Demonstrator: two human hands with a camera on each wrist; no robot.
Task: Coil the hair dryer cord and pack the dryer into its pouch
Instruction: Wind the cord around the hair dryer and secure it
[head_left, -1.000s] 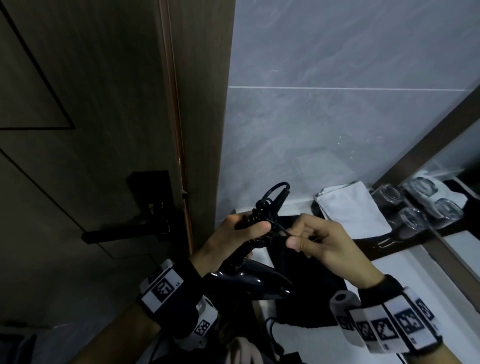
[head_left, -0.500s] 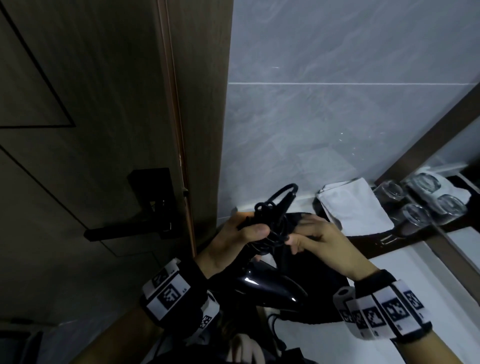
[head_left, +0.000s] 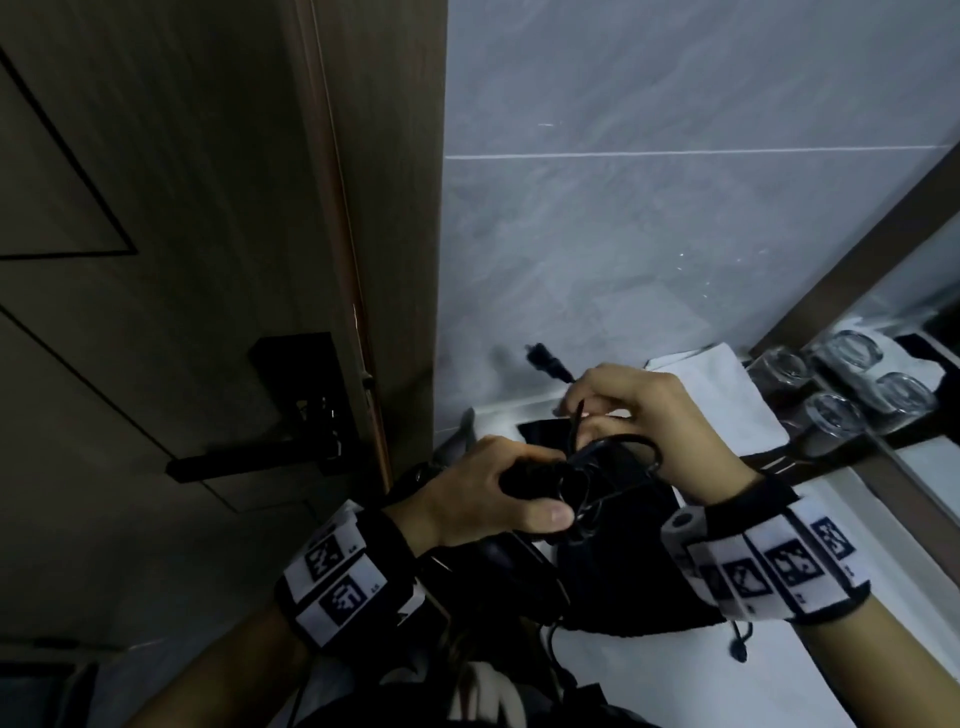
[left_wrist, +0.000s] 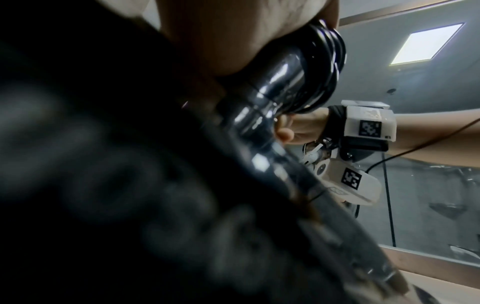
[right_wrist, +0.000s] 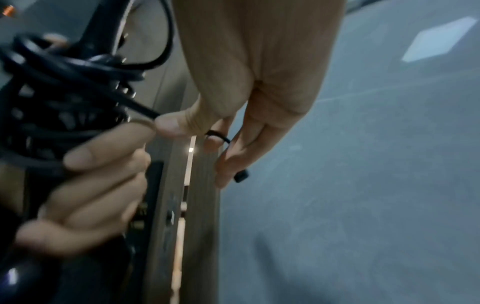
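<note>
At frame centre, the glossy black hair dryer (head_left: 483, 566) and its mostly coiled black cord (head_left: 587, 483) are gripped by the left hand (head_left: 488, 488), the plug end (head_left: 548, 362) pinched by the right hand (head_left: 649, 415), the black fabric pouch (head_left: 634, 582) unfilled.

Both hands raised together at chest level, each with fingers closed on a held item.

Left hand (head_left: 483, 493): fingers curled, thumb laid flat across the front, gripping the handle of the glossy black plastic hair dryer (left_wrist: 262, 115); forearm rises from lower left, wrist wearing a black band with white marker tags. Right hand (head_left: 660, 421): just beside the left, thumb and forefinger pinching the thin black rubber cord (right_wrist: 140, 110), remaining fingers loosely extended; wrist banded likewise.
</note>
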